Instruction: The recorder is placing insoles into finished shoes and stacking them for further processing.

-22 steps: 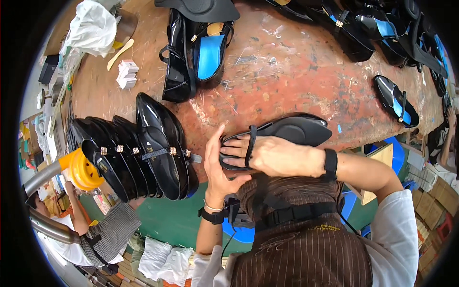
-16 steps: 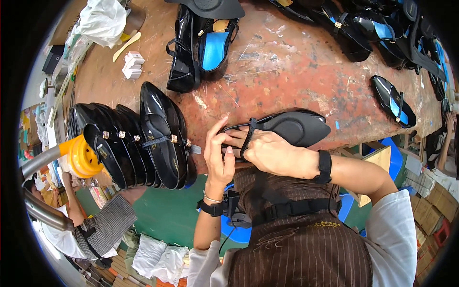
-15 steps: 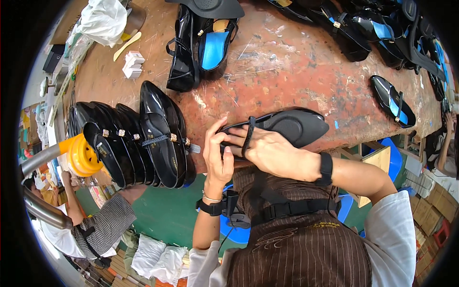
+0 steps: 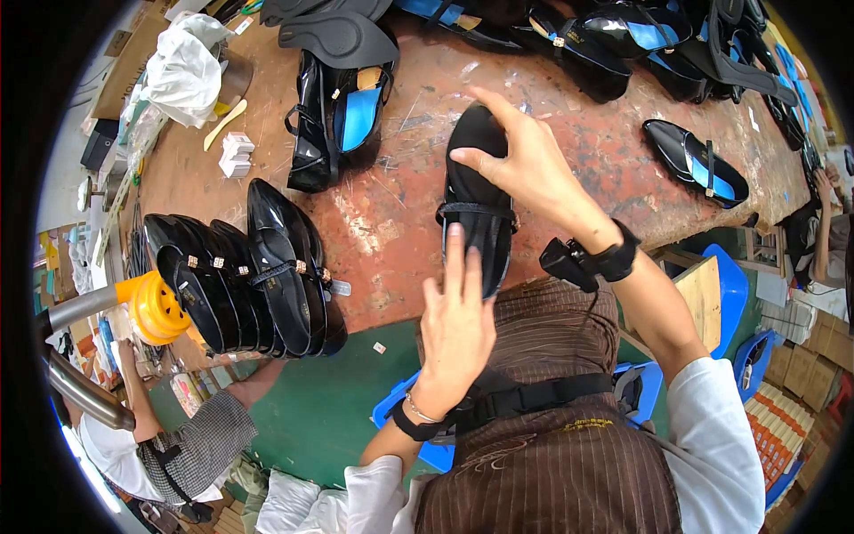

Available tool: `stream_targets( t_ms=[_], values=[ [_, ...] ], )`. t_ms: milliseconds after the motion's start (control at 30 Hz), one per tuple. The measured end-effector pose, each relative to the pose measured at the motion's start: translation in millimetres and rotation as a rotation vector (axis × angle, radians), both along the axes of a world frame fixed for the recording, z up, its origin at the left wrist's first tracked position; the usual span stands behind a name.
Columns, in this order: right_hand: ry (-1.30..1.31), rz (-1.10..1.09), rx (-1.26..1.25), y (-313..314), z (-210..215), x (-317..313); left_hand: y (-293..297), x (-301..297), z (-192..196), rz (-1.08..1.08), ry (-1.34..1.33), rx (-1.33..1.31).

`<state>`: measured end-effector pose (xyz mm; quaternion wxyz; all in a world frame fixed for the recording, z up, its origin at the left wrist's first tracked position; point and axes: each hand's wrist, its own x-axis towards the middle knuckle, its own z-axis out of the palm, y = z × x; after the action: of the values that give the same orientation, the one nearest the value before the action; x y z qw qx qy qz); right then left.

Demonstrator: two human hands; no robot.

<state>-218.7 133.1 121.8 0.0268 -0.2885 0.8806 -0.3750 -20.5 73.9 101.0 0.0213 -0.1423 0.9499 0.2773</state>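
Note:
In front of me a glossy black strapped shoe [image 4: 509, 245] lies on the table with its toe end pointing away. A matte black insole [image 4: 480, 133] covers its toe end and reaches back under the strap. My left hand [image 4: 458, 334] is open, with forefinger and middle finger stretched over the heel part of the shoe, just behind the strap. My right hand [image 4: 538, 165] is at the far end, thumb resting across the insole and forefinger stretched out beyond its rounded tip. Its thumb and forefinger are spread wide; the other fingers are partly hidden.
A row of black shoes [image 4: 213, 285] stands at the left beside a yellow wheel-like part [image 4: 158, 307]. Further off are a shoe pair [image 4: 342, 116] under black insoles [image 4: 342, 40], small white boxes [image 4: 236, 156] and a piled shoe heap [image 4: 614, 53]. One shoe [image 4: 698, 165] lies right.
The shoe has turned from lying sideways to pointing away from me. My right hand has left the strap for the far end, and my left hand has moved over the heel part.

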Motion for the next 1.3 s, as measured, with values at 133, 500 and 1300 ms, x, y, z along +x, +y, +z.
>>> stream_targets(
  t_ms=[133, 500, 1300],
  values=[
    [0.065, 0.42, -0.037, 29, 5, 46, 15, -14, -1, -0.09, -0.017, -0.029],
    [0.112, 0.299, 0.448, -5, -43, 32, 16, -24, -7, -0.153, -0.012, -0.156],
    [0.408, 0.367, 0.709, -2, -61, 18, 9, -25, -6, -0.177, 0.053, -0.003]
  ],
)
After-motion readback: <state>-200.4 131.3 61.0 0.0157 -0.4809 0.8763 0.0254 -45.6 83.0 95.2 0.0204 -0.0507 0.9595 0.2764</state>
